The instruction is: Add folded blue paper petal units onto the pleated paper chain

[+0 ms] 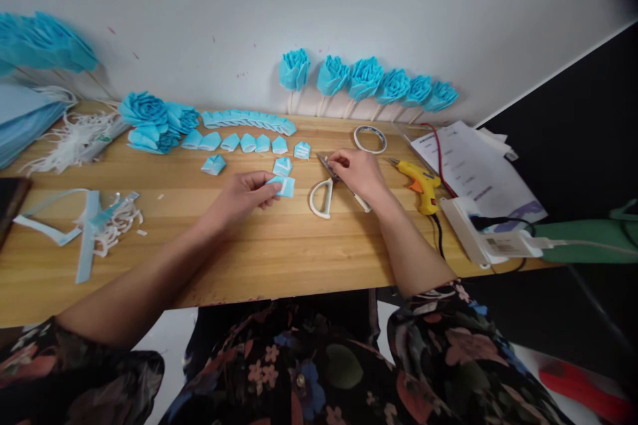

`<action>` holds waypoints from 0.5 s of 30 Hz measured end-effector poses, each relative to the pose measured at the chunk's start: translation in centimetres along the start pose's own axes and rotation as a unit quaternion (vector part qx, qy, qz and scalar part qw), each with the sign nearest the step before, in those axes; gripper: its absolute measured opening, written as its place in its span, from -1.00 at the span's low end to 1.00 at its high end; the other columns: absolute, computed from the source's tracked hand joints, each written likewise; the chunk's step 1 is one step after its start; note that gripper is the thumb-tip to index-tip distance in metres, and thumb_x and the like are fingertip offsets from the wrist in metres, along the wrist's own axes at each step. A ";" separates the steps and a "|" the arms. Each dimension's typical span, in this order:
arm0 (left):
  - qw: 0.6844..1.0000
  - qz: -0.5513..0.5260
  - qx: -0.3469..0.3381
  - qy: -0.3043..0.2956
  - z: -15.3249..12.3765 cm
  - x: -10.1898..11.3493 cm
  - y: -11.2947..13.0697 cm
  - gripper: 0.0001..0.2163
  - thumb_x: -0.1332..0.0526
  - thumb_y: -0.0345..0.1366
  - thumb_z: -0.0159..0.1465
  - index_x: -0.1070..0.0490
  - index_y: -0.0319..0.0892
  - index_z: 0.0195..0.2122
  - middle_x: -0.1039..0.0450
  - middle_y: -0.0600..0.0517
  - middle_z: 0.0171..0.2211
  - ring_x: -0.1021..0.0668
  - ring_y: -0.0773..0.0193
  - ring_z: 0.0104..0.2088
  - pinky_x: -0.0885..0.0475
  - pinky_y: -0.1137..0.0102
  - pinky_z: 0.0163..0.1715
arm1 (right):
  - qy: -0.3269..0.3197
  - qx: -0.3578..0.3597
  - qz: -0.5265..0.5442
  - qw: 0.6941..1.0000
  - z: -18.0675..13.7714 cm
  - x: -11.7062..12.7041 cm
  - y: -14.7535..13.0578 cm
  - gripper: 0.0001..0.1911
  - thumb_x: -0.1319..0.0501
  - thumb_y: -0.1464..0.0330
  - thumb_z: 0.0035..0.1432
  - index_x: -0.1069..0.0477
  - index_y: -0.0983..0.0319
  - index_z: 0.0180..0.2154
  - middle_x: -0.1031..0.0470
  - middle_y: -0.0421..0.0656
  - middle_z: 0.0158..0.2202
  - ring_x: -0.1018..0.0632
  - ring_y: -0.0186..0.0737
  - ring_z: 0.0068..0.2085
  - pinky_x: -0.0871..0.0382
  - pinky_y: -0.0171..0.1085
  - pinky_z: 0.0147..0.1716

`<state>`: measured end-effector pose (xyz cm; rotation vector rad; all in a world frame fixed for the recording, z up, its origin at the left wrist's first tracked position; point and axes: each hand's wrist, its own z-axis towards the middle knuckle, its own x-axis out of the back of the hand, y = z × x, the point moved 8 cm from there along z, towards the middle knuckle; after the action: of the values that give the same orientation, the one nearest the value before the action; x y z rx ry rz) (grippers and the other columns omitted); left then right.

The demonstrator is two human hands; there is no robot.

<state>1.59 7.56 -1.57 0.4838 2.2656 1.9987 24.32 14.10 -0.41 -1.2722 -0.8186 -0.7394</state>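
Observation:
Between the thumb and fingers of my left hand [244, 191] is a small folded light-blue piece [287, 187] with a white strip across it. My right hand [359, 171] is closed in a pinch over a pair of white-handled scissors [329, 196] lying on the table. Whether its fingertips grip the blades or a tiny scrap is unclear. Just beyond the left hand lies another folded piece [282, 167], also with white strips. A striped folded piece [302, 150] rests near the scissor tips, beside a row of plain folded pieces [248, 143].
Blue flowers on sticks [365, 78] lean against the wall, with finished blooms [147, 116] at left. A tape roll [383, 139], a yellow glue gun [423, 182] and a power strip [463, 232] occupy the right. White cords [80, 136] and cut strips [88, 239] lie left.

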 end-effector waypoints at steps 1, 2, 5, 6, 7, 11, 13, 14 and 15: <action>1.000 -0.002 0.003 0.002 0.0 0.0 0.0 -0.72 -0.32 -0.06 0.15 -0.44 -0.20 -0.46 -0.40 0.10 -0.56 -0.38 0.41 -0.53 -0.34 0.50 -0.46 | 0.001 -0.006 -0.001 1.000 0.0 0.0 0.1 -0.85 -0.24 0.39 0.16 -0.61 0.19 -0.29 -0.66 -0.15 -0.33 -0.58 -0.20 -0.33 -0.28 -0.26 -0.34; 1.000 -0.004 0.006 0.006 0.0 0.1 -0.1 -0.72 -0.32 -0.07 0.15 -0.45 -0.21 -0.47 -0.40 0.10 -0.57 -0.39 0.41 -0.53 -0.35 0.50 -0.46 | 0.001 -0.013 0.000 1.000 0.1 -0.1 0.2 -0.85 -0.24 0.39 0.16 -0.60 0.20 -0.29 -0.66 -0.15 -0.34 -0.57 -0.21 -0.34 -0.28 -0.26 -0.35; 1.000 -0.016 0.015 0.013 -0.1 0.2 -0.2 -0.72 -0.31 -0.11 0.17 -0.44 -0.21 -0.53 -0.39 0.09 -0.58 -0.38 0.42 -0.54 -0.34 0.49 -0.46 | 0.003 -0.032 0.011 0.999 0.3 -0.1 0.9 -0.87 -0.22 0.39 0.18 -0.57 0.22 -0.31 -0.65 -0.14 -0.35 -0.56 -0.21 -0.35 -0.29 -0.27 -0.35; 1.000 -0.021 0.018 0.014 -0.1 0.2 -0.2 -0.72 -0.31 -0.11 0.17 -0.44 -0.21 -0.54 -0.39 0.08 -0.59 -0.38 0.42 -0.54 -0.33 0.49 -0.46 | 0.007 -0.033 0.020 0.999 0.4 -0.1 1.1 -0.87 -0.21 0.40 0.19 -0.56 0.22 -0.30 -0.65 -0.14 -0.35 -0.57 -0.22 -0.35 -0.31 -0.27 -0.34; 0.999 -0.026 0.021 0.015 -0.1 0.2 -0.3 -0.72 -0.32 -0.12 0.16 -0.44 -0.21 -0.55 -0.39 0.08 -0.59 -0.38 0.42 -0.55 -0.33 0.49 -0.46 | 0.011 -0.030 0.030 0.999 0.5 0.0 1.2 -0.86 -0.19 0.40 0.21 -0.54 0.22 -0.30 -0.65 -0.15 -0.34 -0.57 -0.22 -0.35 -0.32 -0.27 -0.33; 0.997 -0.065 0.040 0.030 0.0 0.2 -0.9 -0.71 -0.35 -0.10 0.11 -0.47 -0.22 -0.55 -0.42 0.07 -0.58 -0.40 0.42 -0.54 -0.31 0.49 -0.47 | 0.050 0.010 0.039 0.998 0.1 0.9 0.5 -0.86 -0.17 0.36 0.25 -0.51 0.20 -0.28 -0.63 -0.17 -0.36 -0.58 -0.20 -0.36 -0.35 -0.26 -0.33; 0.996 -0.077 0.043 0.029 0.1 0.1 -1.1 -0.70 -0.37 -0.07 0.10 -0.47 -0.23 -0.55 -0.42 0.06 -0.58 -0.40 0.42 -0.55 -0.30 0.50 -0.48 | 0.098 0.066 0.051 0.992 -0.8 2.0 -1.3 -0.86 -0.18 0.32 0.27 -0.51 0.19 -0.26 -0.62 -0.18 -0.35 -0.58 -0.21 -0.36 -0.36 -0.25 -0.31; 0.996 -0.080 0.042 0.028 0.1 0.0 -1.1 -0.69 -0.37 -0.07 0.09 -0.47 -0.24 -0.55 -0.42 0.06 -0.59 -0.39 0.43 -0.55 -0.29 0.50 -0.49 | 0.116 0.111 0.068 0.985 -1.5 2.4 -2.7 -0.85 -0.19 0.30 0.28 -0.52 0.18 -0.25 -0.62 -0.18 -0.36 -0.57 -0.23 -0.37 -0.37 -0.25 -0.32; 0.995 -0.082 0.040 0.026 0.2 0.0 -1.1 -0.69 -0.37 -0.07 0.09 -0.47 -0.24 -0.55 -0.42 0.06 -0.59 -0.39 0.43 -0.55 -0.28 0.50 -0.49 | 0.132 0.160 0.079 0.975 -2.3 2.7 -4.1 -0.84 -0.19 0.28 0.30 -0.52 0.18 -0.25 -0.60 -0.19 -0.37 -0.56 -0.25 -0.38 -0.38 -0.25 -0.32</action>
<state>1.46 7.60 -2.65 0.2450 2.3384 1.8695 22.51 11.12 3.82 -0.9142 -0.5844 -0.6046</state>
